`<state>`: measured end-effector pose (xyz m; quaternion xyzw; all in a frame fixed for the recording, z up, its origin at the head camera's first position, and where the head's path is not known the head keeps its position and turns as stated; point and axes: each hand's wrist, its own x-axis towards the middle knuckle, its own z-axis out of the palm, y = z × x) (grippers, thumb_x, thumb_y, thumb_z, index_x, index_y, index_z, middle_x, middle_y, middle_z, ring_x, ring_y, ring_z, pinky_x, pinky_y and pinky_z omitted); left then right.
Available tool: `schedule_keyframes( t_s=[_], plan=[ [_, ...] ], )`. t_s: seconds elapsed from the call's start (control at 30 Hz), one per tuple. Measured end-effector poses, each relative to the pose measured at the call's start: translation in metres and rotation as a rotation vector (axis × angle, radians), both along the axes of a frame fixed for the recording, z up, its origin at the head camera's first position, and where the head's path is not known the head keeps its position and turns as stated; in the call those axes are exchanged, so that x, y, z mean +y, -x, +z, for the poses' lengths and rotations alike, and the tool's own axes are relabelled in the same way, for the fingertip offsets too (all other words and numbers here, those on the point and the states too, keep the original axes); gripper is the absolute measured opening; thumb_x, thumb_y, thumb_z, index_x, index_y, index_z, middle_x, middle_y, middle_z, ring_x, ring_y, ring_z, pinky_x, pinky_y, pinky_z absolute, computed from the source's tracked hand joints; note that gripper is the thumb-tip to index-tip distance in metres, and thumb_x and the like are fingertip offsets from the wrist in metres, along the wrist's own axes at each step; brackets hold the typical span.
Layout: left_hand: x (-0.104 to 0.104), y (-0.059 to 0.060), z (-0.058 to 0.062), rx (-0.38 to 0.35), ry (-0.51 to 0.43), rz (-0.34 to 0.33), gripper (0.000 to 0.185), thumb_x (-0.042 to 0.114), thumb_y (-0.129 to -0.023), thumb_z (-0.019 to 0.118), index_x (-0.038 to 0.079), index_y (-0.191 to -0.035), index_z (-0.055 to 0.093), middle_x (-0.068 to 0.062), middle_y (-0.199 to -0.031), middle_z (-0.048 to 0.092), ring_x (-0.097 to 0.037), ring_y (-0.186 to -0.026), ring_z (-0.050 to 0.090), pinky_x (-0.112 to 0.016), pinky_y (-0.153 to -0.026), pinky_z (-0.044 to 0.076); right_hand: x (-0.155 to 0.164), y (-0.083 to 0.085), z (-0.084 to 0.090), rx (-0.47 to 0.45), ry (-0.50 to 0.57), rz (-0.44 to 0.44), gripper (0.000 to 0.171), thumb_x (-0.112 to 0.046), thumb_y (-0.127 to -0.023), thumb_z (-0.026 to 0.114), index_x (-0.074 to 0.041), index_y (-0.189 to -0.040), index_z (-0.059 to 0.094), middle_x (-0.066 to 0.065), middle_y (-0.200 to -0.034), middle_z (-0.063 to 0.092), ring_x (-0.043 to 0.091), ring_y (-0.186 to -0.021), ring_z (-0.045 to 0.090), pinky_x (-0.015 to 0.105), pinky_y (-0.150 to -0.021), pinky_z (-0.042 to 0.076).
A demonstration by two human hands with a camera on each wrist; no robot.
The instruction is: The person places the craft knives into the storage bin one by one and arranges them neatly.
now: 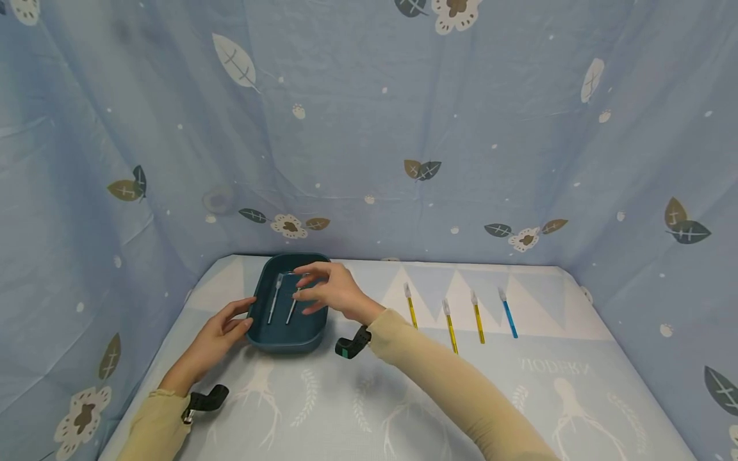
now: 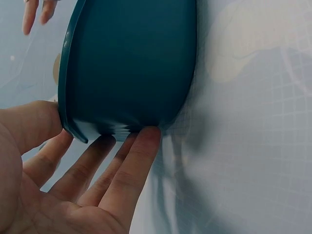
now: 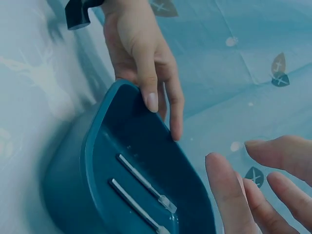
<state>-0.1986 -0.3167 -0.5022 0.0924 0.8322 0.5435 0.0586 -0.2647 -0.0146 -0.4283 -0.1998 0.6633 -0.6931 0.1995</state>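
Observation:
A dark teal plastic bin (image 1: 288,342) stands on the left of the table. My left hand (image 1: 214,342) grips its left side, thumb at the rim and the other fingers against the outer wall, as the left wrist view shows (image 2: 73,185). Inside lie two slim silver pen-like tools with clear caps, one on the left (image 1: 275,298) and one on the right (image 1: 291,312); they look like craft knives. Over the bin hovers my right hand (image 1: 334,291), its fingers spread and bent, with nothing between them in the right wrist view (image 3: 263,195).
To the right lie several similar capped tools: yellow ones (image 1: 411,308), (image 1: 450,328), (image 1: 478,318) and a blue one (image 1: 508,315). A pale patterned cloth (image 1: 346,410) covers the table. Blue printed curtains (image 1: 369,128) enclose the back and sides.

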Motion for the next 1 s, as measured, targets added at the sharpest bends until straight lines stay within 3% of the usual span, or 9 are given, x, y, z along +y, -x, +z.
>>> schedule_keyframes(
  t_s=[0.37, 0.67, 0.8, 1.0],
  plan=[
    [0.000, 0.001, 0.001, 0.012, 0.006, -0.003, 0.062, 0.020, -0.116, 0.060, 0.003, -0.169, 0.034, -0.032, -0.167, 0.037, -0.050, -0.145, 0.052, -0.029, -0.095, 0.060, 0.036, -0.011, 0.008, 0.038, -0.047, 0.015, 0.053, -0.001, -0.098, 0.082, -0.007, -0.149, 0.067, 0.032, -0.136, 0.063, 0.058, -0.115, 0.065, 0.062, -0.085, 0.064],
    [-0.001, 0.000, 0.001, 0.015, 0.024, -0.009, 0.061, 0.023, -0.117, 0.058, 0.003, -0.170, 0.034, -0.032, -0.168, 0.036, -0.052, -0.146, 0.049, -0.026, -0.095, 0.058, 0.064, -0.021, 0.007, 0.067, -0.077, -0.012, 0.055, -0.003, -0.097, 0.083, -0.007, -0.149, 0.067, 0.030, -0.134, 0.065, 0.028, -0.097, 0.076, 0.052, -0.077, 0.067],
    [-0.002, 0.000, -0.001, 0.018, 0.024, -0.009, 0.061, 0.024, -0.117, 0.058, 0.004, -0.170, 0.034, -0.031, -0.168, 0.036, -0.053, -0.147, 0.047, -0.022, -0.094, 0.057, 0.076, -0.023, 0.005, 0.081, -0.095, -0.042, 0.054, -0.003, -0.097, 0.084, -0.008, -0.148, 0.068, 0.027, -0.128, 0.068, 0.030, -0.096, 0.076, 0.050, -0.077, 0.067],
    [-0.001, 0.000, 0.000, 0.018, 0.035, -0.010, 0.061, 0.024, -0.117, 0.058, 0.003, -0.170, 0.034, -0.032, -0.167, 0.036, -0.053, -0.146, 0.048, -0.026, -0.095, 0.058, 0.095, -0.026, 0.005, 0.087, -0.125, -0.056, 0.057, -0.004, -0.095, 0.086, -0.008, -0.149, 0.067, 0.020, -0.120, 0.069, 0.046, -0.105, 0.073, 0.060, -0.082, 0.065]
  ],
)
